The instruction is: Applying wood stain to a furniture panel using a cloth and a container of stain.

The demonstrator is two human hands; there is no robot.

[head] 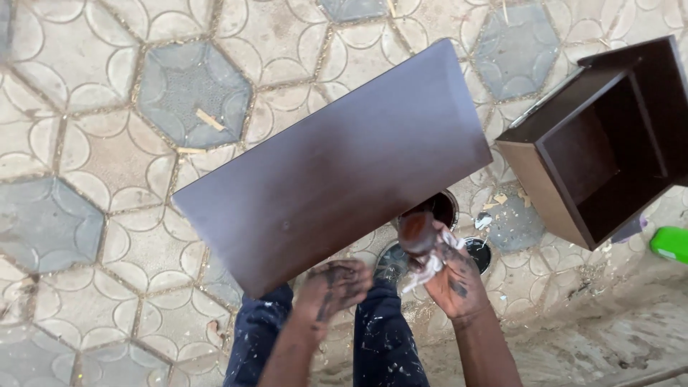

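The dark brown wooden board (pixel 337 165) looks smooth with a soft sheen. The open box (pixel 602 143) shows matt dark laminate and a bare tan edge. The paving (pixel 86 143) is rough, dusty concrete.

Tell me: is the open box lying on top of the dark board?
No: the box sits on the paving to the right of the board, with a strip of tiles between them.

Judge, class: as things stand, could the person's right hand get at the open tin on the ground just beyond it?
Probably yes: the right hand, clutching a stained pad, hovers next to the open tin. The dark board hides only the tin's far rim.
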